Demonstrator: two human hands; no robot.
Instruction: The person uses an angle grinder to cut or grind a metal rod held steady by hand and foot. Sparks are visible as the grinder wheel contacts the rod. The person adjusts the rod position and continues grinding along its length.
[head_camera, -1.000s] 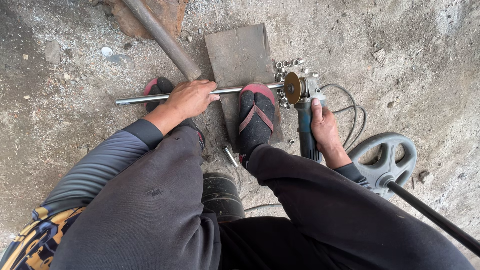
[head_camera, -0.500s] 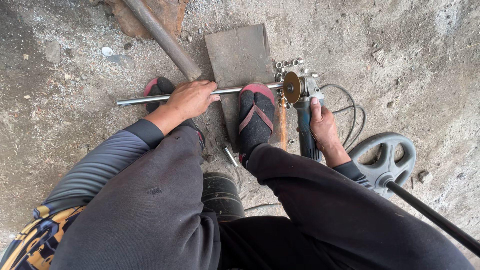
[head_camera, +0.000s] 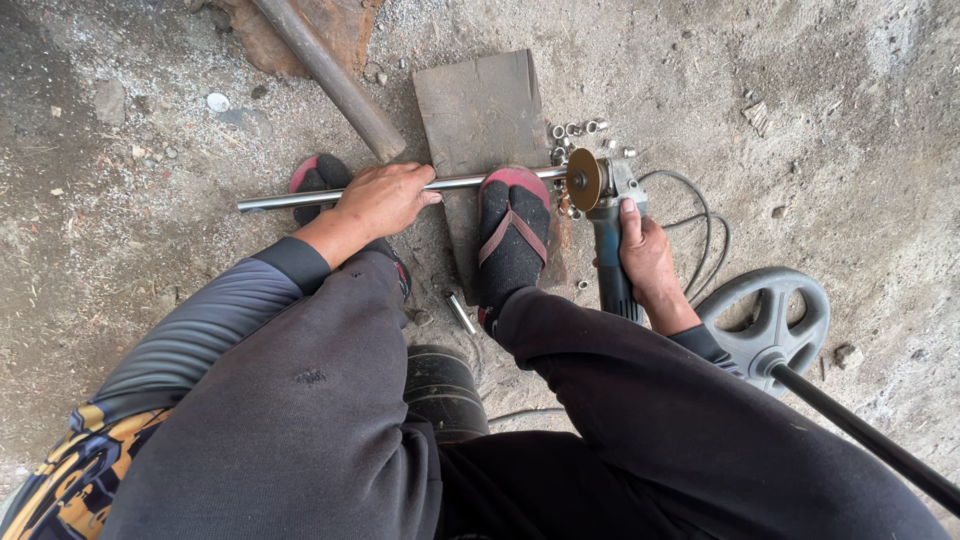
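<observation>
Rod (head_camera: 300, 198): thin steel, lying across a wooden block (head_camera: 480, 105) on the ground, pinned by a sandalled foot (head_camera: 512, 235). Left hand (head_camera: 385, 198) closed over it; right hand (head_camera: 645, 255) wrapped round a grinder (head_camera: 605, 215), disc at the rod's end. Step judged: cutting; next calls for steady pressure. Cut rings (head_camera: 575, 130) beside.

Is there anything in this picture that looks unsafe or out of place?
Yes. The right foot, in a sock and open sandal, pins the metal tube right beside the cutting disc of the angle grinder. Both hands are bare.
</observation>
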